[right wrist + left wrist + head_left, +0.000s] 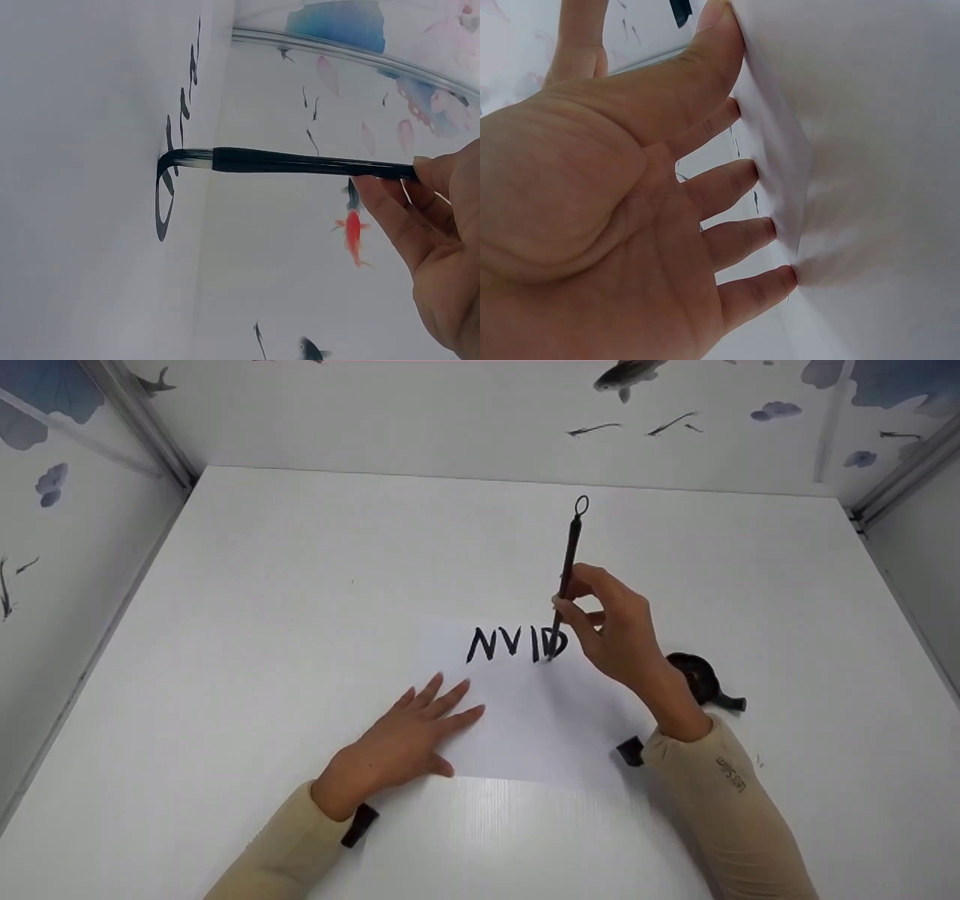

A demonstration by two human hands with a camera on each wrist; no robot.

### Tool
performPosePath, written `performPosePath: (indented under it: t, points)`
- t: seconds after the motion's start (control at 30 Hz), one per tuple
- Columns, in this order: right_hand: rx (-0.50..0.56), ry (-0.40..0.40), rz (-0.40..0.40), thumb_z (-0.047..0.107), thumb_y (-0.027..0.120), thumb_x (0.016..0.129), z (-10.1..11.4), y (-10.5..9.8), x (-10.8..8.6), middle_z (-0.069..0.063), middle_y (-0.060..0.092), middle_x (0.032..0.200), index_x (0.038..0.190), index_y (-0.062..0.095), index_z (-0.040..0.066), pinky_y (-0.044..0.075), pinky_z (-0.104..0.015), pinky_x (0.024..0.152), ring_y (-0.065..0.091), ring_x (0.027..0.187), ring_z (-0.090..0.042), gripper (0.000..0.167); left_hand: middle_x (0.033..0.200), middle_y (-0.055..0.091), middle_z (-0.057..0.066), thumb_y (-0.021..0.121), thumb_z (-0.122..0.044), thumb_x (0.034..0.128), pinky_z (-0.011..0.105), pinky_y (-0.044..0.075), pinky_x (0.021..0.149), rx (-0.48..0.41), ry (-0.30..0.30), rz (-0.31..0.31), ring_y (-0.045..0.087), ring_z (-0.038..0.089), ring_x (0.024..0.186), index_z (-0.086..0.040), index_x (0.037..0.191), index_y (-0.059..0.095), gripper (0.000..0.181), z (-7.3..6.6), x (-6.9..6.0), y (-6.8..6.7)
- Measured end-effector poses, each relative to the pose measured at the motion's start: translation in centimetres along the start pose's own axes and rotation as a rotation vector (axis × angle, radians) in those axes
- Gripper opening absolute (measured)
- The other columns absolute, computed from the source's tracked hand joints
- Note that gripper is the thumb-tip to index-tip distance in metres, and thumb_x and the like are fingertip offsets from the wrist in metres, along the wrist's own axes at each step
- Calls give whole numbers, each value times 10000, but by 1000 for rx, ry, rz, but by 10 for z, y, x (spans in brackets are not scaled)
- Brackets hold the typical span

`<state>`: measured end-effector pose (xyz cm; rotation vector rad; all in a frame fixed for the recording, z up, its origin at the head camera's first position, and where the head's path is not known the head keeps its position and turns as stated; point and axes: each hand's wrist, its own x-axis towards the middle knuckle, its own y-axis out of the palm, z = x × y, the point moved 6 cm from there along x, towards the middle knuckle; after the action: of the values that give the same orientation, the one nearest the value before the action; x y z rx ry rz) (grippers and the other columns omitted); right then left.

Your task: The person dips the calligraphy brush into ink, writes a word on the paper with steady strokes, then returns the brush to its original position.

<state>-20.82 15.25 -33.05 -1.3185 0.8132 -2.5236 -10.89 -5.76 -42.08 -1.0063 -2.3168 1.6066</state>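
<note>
One black brush (571, 544) is standing nearly upright over the white paper (517, 720), its long axis running from a loop at the upper end, past the fingers of the right hand (619, 622), down to bristles (176, 157) that are bending against the sheet. The tip is lying below the fingers and is touching the near end of the fourth of the painted letters (535, 643), which are reading NVID from left to right. The right hand, the nearer of the two to the tip, is pinching the shaft between thumb and fingers; its forearm is reaching in from the near right and its palm is hanging above the sheet, apart from it. The left hand (401, 739) is lying to the near left of the letters, its straight fingers spreading apart, their tips touching the paper's left part and gripping nothing. A black dish (694, 675) is sitting to the right, partly hidden by the right wrist.
</note>
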Motion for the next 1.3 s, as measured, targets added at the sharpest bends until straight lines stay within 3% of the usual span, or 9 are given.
performPosePath:
  t: [0.37,0.67,1.3]
  points:
    - [28,-16,-20,-51,671,854,4,1,1,-92,639,944,1143,556,1,552,-265,556,664,841,-170,315,1575,181,93,772,-262,797,570,165,1102,12,9,-5,77,378,1431,-182,1479,390,785,-1,1,0]
    - [-11,-41,-113,-84,685,828,7,-22,6,-94,645,938,1142,540,-7,538,-203,587,676,831,-188,354,1577,172,96,762,-263,806,568,158,1104,-2,14,2,71,378,1431,-181,1482,384,778,-2,-1,-1]
    - [-21,55,-283,-216,640,783,-26,-61,-20,-155,620,914,1090,494,-105,543,-205,667,675,787,-254,358,1586,144,71,762,-251,814,542,125,1121,-10,-18,33,36,349,1440,-202,1491,364,787,2,-1,0]
